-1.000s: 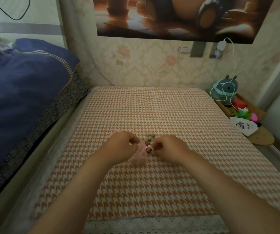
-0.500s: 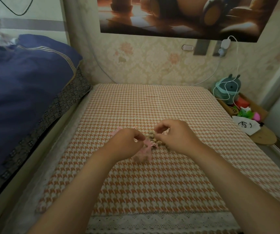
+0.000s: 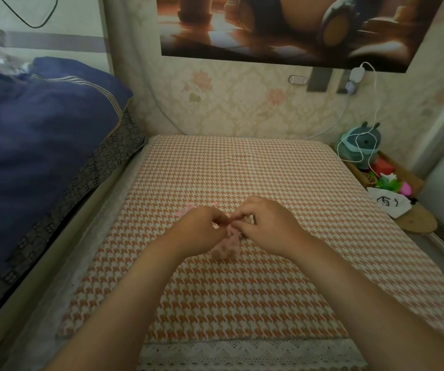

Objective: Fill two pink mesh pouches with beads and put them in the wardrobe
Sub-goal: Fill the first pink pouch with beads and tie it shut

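Note:
A pink mesh pouch [image 3: 226,246] with brown beads inside lies on the orange-and-white checked tablecloth [image 3: 242,295]. My left hand [image 3: 202,228] pinches its mouth from the left. My right hand [image 3: 266,223] pinches the mouth or drawstring from the right, fingertips nearly meeting the left ones. A second pink pouch [image 3: 186,211] peeks out just beyond my left hand, mostly hidden. The loose beads are covered by my right hand.
A bed with a dark blue quilt [image 3: 36,145] runs along the left. At the right, a wooden shelf holds a teal toy [image 3: 360,145] with a white cable, a white pouch [image 3: 388,204] and small coloured items. A wallpapered wall stands behind the table.
My right hand came back from the bead pile to the pouch mouth, meeting my left hand. The pouch now looks fuller and lies toward me.

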Available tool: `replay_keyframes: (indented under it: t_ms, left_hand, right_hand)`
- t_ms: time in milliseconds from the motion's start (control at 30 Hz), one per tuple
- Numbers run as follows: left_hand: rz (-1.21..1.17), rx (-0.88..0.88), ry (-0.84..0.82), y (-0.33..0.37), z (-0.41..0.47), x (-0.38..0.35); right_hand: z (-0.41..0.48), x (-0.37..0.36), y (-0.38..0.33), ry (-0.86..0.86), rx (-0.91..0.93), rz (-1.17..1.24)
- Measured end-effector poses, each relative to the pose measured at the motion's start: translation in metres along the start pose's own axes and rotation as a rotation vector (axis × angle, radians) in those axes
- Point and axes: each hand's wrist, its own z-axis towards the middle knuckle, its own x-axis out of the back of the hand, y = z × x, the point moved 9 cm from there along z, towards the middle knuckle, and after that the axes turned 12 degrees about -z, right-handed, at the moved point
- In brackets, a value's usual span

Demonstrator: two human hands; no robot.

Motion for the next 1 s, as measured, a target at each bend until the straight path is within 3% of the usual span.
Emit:
replay_keyframes:
  t_ms: [167, 333, 467, 733, 1000]
  left_hand:
    - [-0.045, -0.023, -0.033, 0.004, 0.005, -0.005]
    - [-0.114, -0.048, 0.051, 0.005, 0.015, 0.005]
    - [0.013, 0.043, 0.137, -0.017, 0.027, 0.016]
    - [0.215, 0.032, -0.007, -0.033, 0.043, -0.033]
    - [0.222, -0.001, 0.021, -0.039, 0.049, -0.039]
  right_hand:
    - [-0.002, -0.016, 0.008, -0.165, -0.048, -0.007]
    - [-0.002, -0.002, 0.028, -0.104, -0.105, 0.077]
    - [-0.005, 0.0, 0.044, -0.087, -0.13, 0.097]
    - [-0.003, -0.005, 0.056, -0.075, -0.144, 0.108]
    - [-0.002, -0.009, 0.06, -0.067, -0.143, 0.14]
